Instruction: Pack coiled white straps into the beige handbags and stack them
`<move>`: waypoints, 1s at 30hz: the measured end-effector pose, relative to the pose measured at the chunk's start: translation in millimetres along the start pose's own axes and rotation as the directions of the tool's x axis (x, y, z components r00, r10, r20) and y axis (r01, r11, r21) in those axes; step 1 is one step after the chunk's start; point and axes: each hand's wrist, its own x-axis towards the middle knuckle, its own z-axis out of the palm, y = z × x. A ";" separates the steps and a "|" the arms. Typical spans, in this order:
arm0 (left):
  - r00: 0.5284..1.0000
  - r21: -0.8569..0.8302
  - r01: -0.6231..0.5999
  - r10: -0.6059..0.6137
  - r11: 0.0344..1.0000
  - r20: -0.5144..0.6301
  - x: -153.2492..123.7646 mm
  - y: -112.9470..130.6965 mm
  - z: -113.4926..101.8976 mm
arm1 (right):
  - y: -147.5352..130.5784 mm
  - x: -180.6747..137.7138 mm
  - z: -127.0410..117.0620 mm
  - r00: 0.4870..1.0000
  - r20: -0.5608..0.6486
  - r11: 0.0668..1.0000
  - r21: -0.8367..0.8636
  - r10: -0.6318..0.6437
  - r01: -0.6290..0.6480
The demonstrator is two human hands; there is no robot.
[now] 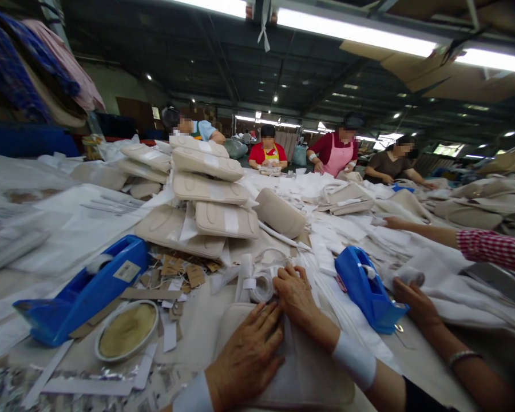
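Note:
A flat beige fabric bag (pixel 309 366) lies on the table right in front of me. My left hand (pixel 246 357) rests on it palm down with the fingers stretched out. My right hand (pixel 298 297) is at the bag's far edge, fingers curled over it, next to a roll of white paper (pixel 261 286) with a white band. White cuffs cover both my wrists.
A blue tape dispenser (pixel 86 289) and a round dish of tan paste (pixel 126 331) stand at my left, by brown tags (pixel 184 272). A second blue dispenser (pixel 367 289) is at my right, beside a co-worker's hand (pixel 416 303). Stacked beige bags (pixel 206 189) rise behind; several people work across the table.

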 end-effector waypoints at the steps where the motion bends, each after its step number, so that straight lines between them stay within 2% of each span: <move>1: 1.000 -0.003 0.012 -0.012 1.000 0.007 0.5 0.5 -0.4 | 0.4 2.0 -0.5 1.000 0.007 1.000 -0.007 0.001 -0.001; 6: 0.998 -0.005 0.045 -0.044 0.999 0.033 1.1 2.6 -1.7 | 3.8 15.7 1.6 0.999 0.032 0.999 -0.039 0.001 0.000; 12: 0.997 0.034 0.042 -0.045 0.999 0.071 -1.5 1.0 1.3 | 9.7 38.4 10.3 0.995 0.036 0.995 -0.044 0.092 -0.090; 16: 0.997 0.039 0.044 -0.046 0.998 0.061 -2.3 -0.3 3.7 | 18.1 41.6 -3.8 0.993 0.004 0.993 0.022 0.115 -0.116; 18: 0.998 0.035 0.038 -0.040 0.999 0.051 -2.6 -0.8 5.3 | 21.4 34.8 -15.6 0.998 -0.012 0.996 0.063 0.062 -0.061; 20: 0.999 0.030 0.033 -0.034 0.999 0.042 -2.8 -1.1 6.7 | 22.5 24.4 -24.5 0.997 0.000 0.993 0.095 -0.077 0.077; 22: 0.999 0.027 0.037 -0.038 0.999 0.036 -2.8 -1.0 7.5 | 22.0 14.0 -26.9 0.968 0.027 0.966 0.082 -0.249 0.246; 24: 0.998 0.030 0.047 -0.048 0.998 0.034 -2.7 -0.7 7.8 | 21.4 7.7 -22.6 0.937 0.050 0.938 0.025 -0.347 0.346; 26: 0.998 0.040 0.052 -0.053 0.998 0.033 -2.6 -0.5 7.7 | 21.9 6.8 -14.9 0.938 0.064 0.939 -0.034 -0.339 0.342; 30: 0.999 0.065 0.037 -0.038 0.997 0.025 -2.4 -1.5 8.1 | 25.1 14.3 -3.5 0.971 0.052 0.971 -0.040 -0.233 0.235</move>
